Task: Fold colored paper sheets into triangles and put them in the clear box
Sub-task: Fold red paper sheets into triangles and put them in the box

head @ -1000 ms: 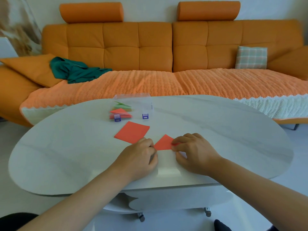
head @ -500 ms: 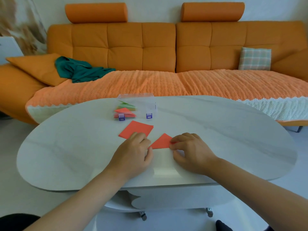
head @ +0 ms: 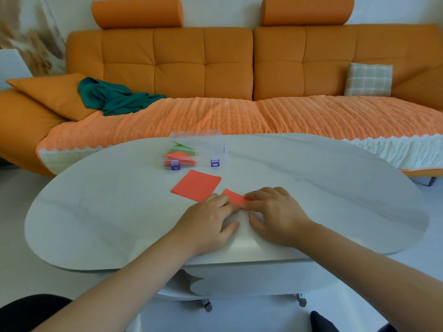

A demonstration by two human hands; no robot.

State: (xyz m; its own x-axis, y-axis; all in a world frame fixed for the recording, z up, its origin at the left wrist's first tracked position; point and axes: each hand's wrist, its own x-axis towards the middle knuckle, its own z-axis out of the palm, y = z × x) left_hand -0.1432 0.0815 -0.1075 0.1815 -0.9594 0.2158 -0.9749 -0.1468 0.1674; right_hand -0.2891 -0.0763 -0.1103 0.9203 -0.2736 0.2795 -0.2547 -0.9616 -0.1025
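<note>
All you really get of the person is two arms point(head: 134, 283), bare right up to the frame edge, a left hand point(head: 211, 221), a right hand point(head: 275, 216), plus dark clothing point(head: 31, 312) low down (black-ish left, navy-ish right).

We see a white oval table point(head: 335, 200) with a glossy top. Where the two hands meet, near its front edge, a small folded red paper point(head: 236, 197) lies flat on it. The left hand point(head: 208, 224) and the right hand point(head: 275, 216) press it down with their fingertips. Just beyond that grip and slightly to the left lies a flat red sheet point(head: 195, 185), its near corner close to the folded piece. Farther out past the sheet, near the far edge, stands a clear box point(head: 211, 146), its two purple latches point(head: 175, 166) facing the hands.
</note>
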